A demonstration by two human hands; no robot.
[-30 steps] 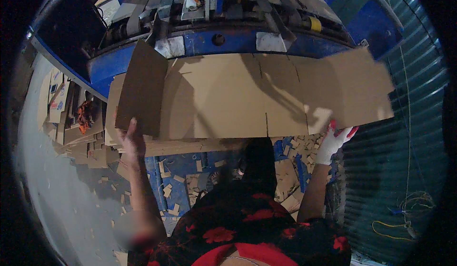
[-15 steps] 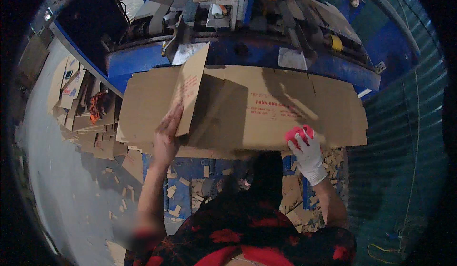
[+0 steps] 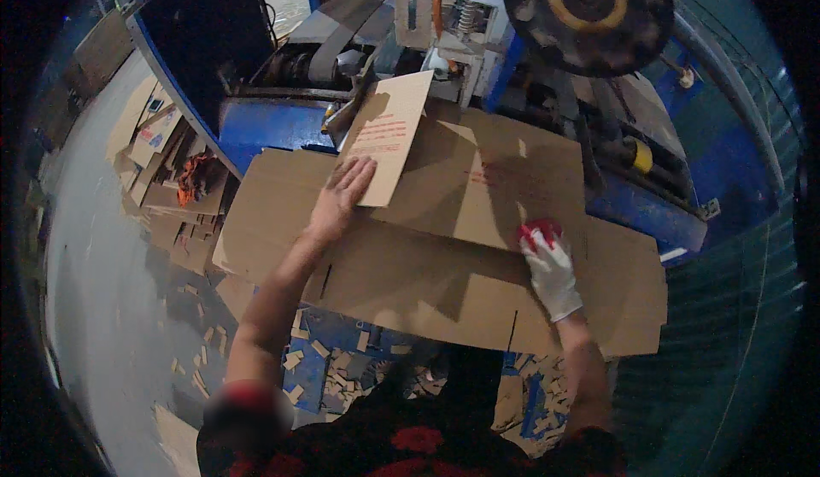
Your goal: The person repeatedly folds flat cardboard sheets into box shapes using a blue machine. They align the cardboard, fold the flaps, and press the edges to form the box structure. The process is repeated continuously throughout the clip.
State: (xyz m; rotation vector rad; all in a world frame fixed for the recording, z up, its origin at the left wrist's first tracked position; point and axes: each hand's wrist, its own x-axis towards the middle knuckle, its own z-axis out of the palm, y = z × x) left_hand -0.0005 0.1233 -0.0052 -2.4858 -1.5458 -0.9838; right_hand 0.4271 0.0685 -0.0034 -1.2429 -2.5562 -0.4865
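Observation:
A brown cardboard box blank (image 3: 487, 152) with red print lies tilted at the blue machine, its left panel (image 3: 395, 140) folded up and inward. My left hand (image 3: 346, 191), bare, grips the lower end of that raised panel, fingers on its printed face and thumb hidden. At the blank's near right corner is my right hand (image 3: 549, 268), in a white glove with red at the fingertips. Its fingers are curled over the near edge, and the part beneath is hidden. Under the blank lies another flat cardboard sheet (image 3: 410, 276) with slots cut in its near edge.
Ahead stands the machine (image 3: 278, 127) with belts, a metal guide (image 3: 352, 110) and a large dark wheel (image 3: 589, 16). Stacked cardboard (image 3: 184, 208) with an orange cloth (image 3: 195, 178) is at left. Cardboard scraps (image 3: 342, 370) litter the floor; a corrugated green wall (image 3: 726, 323) is at right.
Both hands have moved the blank forward onto the machine's front, uncovering the sheet below. The raised panel leans further inward. The view has shifted and turned slightly.

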